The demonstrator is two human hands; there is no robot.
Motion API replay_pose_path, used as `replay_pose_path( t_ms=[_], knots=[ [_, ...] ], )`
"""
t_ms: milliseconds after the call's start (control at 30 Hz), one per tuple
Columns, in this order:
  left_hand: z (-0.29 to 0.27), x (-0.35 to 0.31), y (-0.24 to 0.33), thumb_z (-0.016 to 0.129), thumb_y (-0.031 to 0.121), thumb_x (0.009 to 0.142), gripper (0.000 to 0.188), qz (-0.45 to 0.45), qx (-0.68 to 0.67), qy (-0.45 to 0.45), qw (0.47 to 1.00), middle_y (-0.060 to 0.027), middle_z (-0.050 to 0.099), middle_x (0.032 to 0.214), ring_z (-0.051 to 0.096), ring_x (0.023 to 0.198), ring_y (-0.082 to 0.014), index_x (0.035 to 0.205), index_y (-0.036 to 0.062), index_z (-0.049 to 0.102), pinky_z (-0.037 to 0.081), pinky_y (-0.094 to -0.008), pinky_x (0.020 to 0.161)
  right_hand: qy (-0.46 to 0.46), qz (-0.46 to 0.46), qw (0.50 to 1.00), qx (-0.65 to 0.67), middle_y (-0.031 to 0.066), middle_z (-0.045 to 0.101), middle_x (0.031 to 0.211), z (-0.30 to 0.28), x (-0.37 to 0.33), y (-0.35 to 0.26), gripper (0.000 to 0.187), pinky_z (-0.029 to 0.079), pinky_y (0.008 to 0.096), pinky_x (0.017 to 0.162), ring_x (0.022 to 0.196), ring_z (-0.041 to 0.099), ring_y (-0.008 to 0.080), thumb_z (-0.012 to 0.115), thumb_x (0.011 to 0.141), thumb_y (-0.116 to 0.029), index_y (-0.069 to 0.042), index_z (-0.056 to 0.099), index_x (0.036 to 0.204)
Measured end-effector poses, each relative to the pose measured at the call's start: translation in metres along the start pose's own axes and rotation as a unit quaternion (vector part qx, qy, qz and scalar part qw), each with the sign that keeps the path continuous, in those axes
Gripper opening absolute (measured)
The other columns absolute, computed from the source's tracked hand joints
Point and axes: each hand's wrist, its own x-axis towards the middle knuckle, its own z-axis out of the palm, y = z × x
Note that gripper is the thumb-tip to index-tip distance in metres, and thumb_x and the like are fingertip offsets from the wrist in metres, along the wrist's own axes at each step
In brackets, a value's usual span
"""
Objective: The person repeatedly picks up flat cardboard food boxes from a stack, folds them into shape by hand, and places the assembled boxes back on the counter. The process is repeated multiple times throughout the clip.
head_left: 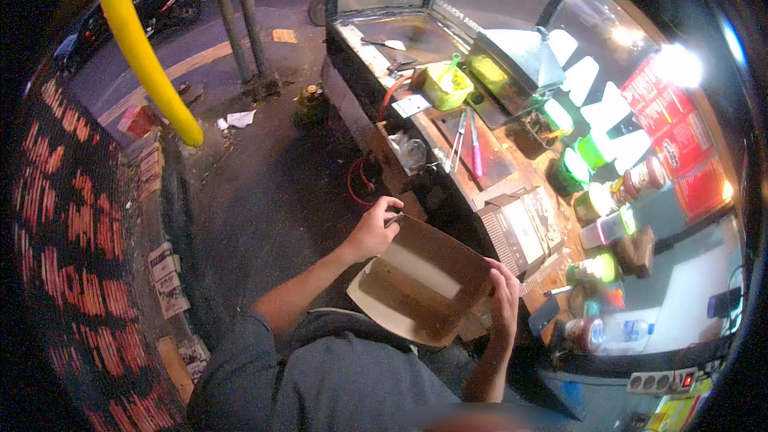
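Observation:
Between my hands, in front of my body, a brown cardboard box (428,268) is tilted, and I can see into its bare inside. My left hand (376,228) grips its far left corner, with the thumb and fingers closed over the rim. At the right edge, my right hand (502,292) has its fingers wrapped over the wall. A flattened printed cardboard box (520,228) lies on the stall counter (500,140) just beyond my right hand. Near it on the counter are metal tongs (457,140) and a long pink-handled tool (477,144).
A yellow-green tub (446,84) and a metal-lidded case (516,72) stand farther along the counter. Several jars (592,200) line its right side. A bottle (636,330) and power strip (662,382) are at lower right. A yellow pole (152,64) rises at the left; a gas cylinder (310,104) sits on the ground.

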Motion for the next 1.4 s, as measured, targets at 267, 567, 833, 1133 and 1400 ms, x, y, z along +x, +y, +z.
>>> replay_pose_path(
  t_ms=[267,567,833,1133,1400],
  knots=[
    [-0.051,-0.006,-0.079,0.063,0.007,0.086,0.029,-0.166,0.055,-0.373,0.911,-0.0022,0.061,0.089,0.059,0.078,-0.0113,0.114,0.0061,0.054,0.05,-0.0285,0.062,-0.141,0.042,0.989,0.01,-0.0004,0.062,0.096,0.003,0.029,0.1,0.046,0.047,0.0232,0.073,0.084,0.057,0.0078,0.058,0.099,-0.023,0.003,0.049,0.137],
    [-0.064,-0.092,-0.044,0.069,0.006,0.076,0.03,0.018,0.161,-0.252,0.954,-0.015,0.067,0.085,0.068,0.084,-0.0265,0.102,0.0031,0.054,0.051,-0.0372,0.075,-0.228,0.002,0.969,0.089,0.0104,0.063,0.126,0.012,-0.02,0.089,0.047,0.044,0.0329,0.101,0.116,0.058,0.0183,0.067,0.087,-0.002,0.003,0.054,0.131],
    [-0.04,-0.138,-0.054,0.067,0.018,0.084,0.03,0.191,0.154,-0.068,0.967,-0.0133,0.065,0.094,0.068,0.086,-0.0287,0.107,0.0028,0.056,0.052,-0.0358,0.074,-0.237,-0.009,0.968,0.078,0.0172,0.059,0.132,0.022,-0.036,0.064,0.052,0.041,0.0363,0.105,0.12,0.057,0.0236,0.07,0.081,-0.007,0.008,0.055,0.128],
    [-0.031,-0.147,-0.051,0.081,0.024,0.081,0.05,-0.043,-0.065,-0.119,0.99,-0.0041,0.065,0.112,0.059,0.106,-0.0161,0.123,0.0095,0.058,0.046,-0.0341,0.096,-0.213,0.002,0.972,0.102,0.0161,0.061,0.13,0.025,-0.037,0.045,0.052,0.043,0.0367,0.104,0.119,0.058,0.023,0.076,0.081,-0.008,0.008,0.057,0.127],
    [-0.026,-0.151,-0.051,0.068,0.001,0.078,0.045,-0.043,-0.149,-0.12,0.981,-0.0046,0.062,0.118,0.059,0.109,-0.0162,0.122,0.0072,0.058,0.045,-0.0342,0.098,-0.236,0.014,0.968,0.081,0.0152,0.064,0.126,0.017,-0.039,0.052,0.05,0.045,0.0367,0.102,0.117,0.06,0.0239,0.079,0.078,-0.008,0.005,0.061,0.124]
  ],
)
